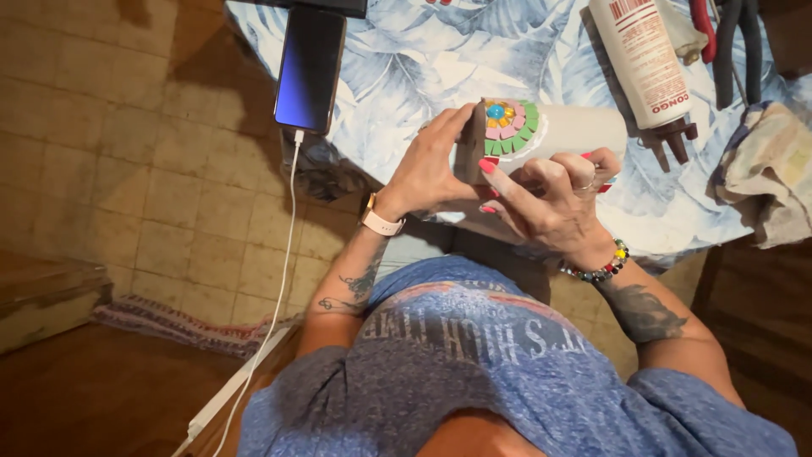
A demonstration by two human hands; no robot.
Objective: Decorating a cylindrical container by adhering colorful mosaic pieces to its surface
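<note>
- Left hand [427, 169] grips the cylinder's [558, 135] near end.
- Right hand [554, 190] clasps its side, one fingertip at the mosaic flower [506, 127].
- Cylinder held above the table [406, 68] edge.
- Beyond: phone [309, 68], glue tube [647, 59], pliers [732, 42], rag [770, 169].

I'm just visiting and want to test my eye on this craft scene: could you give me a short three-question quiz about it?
1. True or false: both hands, left hand and right hand, hold the pale block bearing a mosaic flower.
2. What is plugged into the phone? A) white cable B) red pliers C) nothing
3. What does the white tube lie on?

Key: 1 true; 2 A, the white cable; 3 the leaf-print tablecloth.
</note>
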